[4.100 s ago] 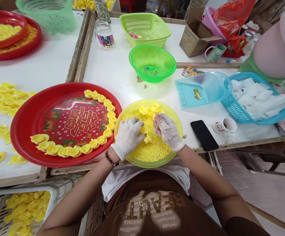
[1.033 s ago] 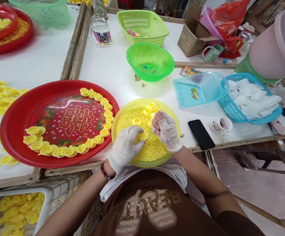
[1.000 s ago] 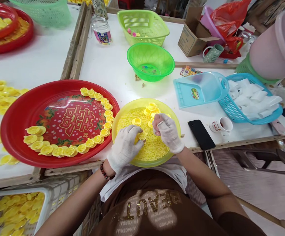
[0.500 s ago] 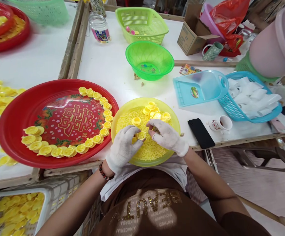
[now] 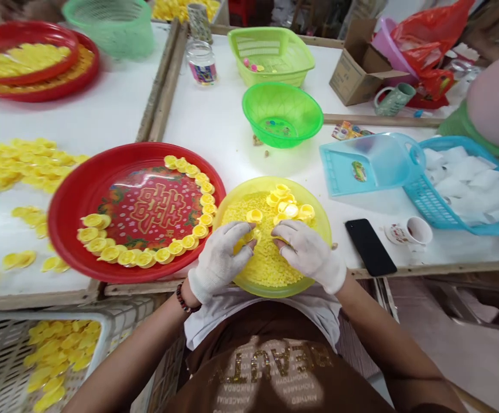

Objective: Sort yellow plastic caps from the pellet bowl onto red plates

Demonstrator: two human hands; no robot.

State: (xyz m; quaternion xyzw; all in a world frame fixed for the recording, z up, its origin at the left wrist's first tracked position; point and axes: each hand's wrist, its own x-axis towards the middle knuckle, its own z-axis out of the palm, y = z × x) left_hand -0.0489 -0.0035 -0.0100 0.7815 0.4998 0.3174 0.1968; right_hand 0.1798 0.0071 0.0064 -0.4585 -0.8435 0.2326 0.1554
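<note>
A yellow bowl of small yellow pellets stands at the table's front edge, with several round yellow cups on the pellets at its back. My left hand, in a white glove, is over the bowl's left side, its fingers pinched on a small yellow piece that they partly cover. My gloved right hand is over the right side; its fingertips are bent together and hide whatever is between them. Left of the bowl lies a red tray with a curved row of yellow cups.
A black phone and a mug lie to the right, before a blue scoop and a blue basket. Green bowl stands behind. Yellow pieces cover part of the left table; a crate is below.
The view has turned left, so things appear farther right. My right hand has drawn slightly away from my left hand, and both stay over the yellow bowl.
</note>
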